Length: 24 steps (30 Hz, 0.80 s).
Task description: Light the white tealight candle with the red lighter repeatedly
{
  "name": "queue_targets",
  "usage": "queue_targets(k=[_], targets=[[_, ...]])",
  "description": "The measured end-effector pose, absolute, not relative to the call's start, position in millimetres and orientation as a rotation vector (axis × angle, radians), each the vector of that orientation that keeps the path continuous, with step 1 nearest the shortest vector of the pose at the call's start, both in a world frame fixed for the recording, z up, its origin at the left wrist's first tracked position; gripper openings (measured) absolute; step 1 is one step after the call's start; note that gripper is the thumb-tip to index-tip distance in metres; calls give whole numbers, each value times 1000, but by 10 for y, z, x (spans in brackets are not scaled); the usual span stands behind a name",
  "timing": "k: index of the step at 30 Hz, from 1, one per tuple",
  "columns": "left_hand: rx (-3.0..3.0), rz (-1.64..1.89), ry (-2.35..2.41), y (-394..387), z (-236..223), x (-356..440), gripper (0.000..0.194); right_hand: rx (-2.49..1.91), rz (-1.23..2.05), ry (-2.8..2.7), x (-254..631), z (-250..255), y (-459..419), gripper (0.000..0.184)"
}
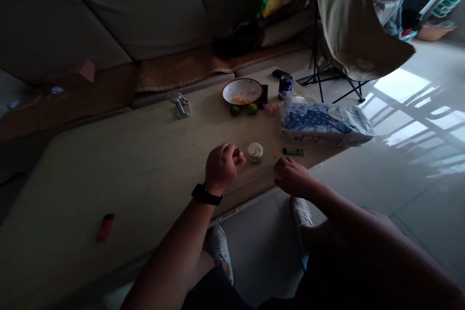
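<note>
1. Clamps a red lighter [237,152] in the left hand [221,167]; holds the right hand [291,175] apart, curled near the edge of the table [145,169]; cannot tell if gripping something.
2. Has a round white container [255,152] just beside the red lighter; has a green lighter [293,152] beyond the right hand.
3. Has farther two green fruits [252,108], then a plate [229,91].

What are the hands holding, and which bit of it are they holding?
The left hand grips a red lighter around its body, with the top end poking out. I can't tell whether the right hand holds anything.
</note>
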State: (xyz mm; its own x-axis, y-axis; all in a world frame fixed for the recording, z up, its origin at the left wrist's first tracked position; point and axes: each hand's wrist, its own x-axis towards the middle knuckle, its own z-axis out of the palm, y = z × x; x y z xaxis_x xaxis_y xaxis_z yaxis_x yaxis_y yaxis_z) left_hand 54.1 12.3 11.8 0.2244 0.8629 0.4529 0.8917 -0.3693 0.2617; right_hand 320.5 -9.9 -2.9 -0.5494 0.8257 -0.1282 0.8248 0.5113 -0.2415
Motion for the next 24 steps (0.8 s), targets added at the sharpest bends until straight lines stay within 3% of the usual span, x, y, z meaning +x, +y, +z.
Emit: queue_targets(k=[24], targets=[[-2483,-636,-1679,181,137,793,12,-1532,403,-2753,3187,-55,-92,27]])
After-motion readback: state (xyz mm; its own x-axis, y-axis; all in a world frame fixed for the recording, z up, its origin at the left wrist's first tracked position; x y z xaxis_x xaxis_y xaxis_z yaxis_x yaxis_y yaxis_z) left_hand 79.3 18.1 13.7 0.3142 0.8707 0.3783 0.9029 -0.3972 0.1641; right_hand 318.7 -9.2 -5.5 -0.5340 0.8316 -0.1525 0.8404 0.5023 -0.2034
